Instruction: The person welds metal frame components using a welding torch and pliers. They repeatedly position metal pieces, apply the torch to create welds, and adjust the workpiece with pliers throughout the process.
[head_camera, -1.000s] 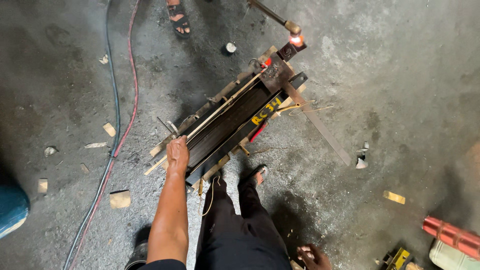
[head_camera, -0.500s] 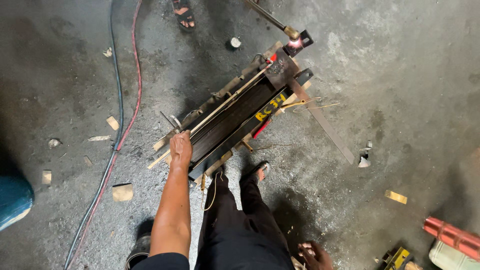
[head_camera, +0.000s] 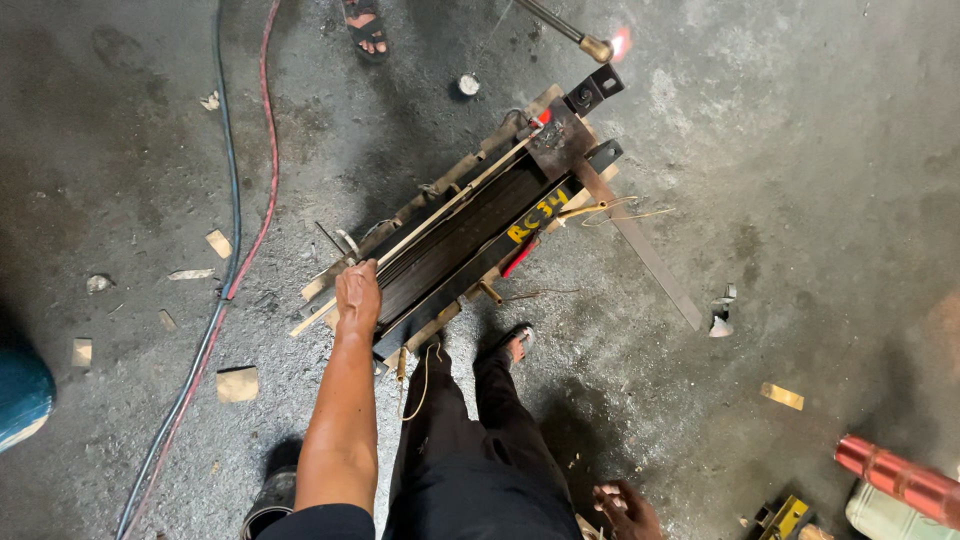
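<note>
Long dark metal core with brass side strips (head_camera: 470, 230) lying on the concrete floor (head_camera: 760, 260), stretching away from the left hand (head_camera: 357, 297). Left hand pressed flat on its near end, not clenched. Best kept steady, weight straight down. Lit brass-tipped torch (head_camera: 598, 47) just beyond the far end. Right hand (head_camera: 625, 505) low by the thigh, grip unclear.

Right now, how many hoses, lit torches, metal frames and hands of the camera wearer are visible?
Hoses: 2, blue hose and red hose
Lit torch: 1
Metal frame: 1
Hands: 2, left hand and right hand
Total: 6
</note>
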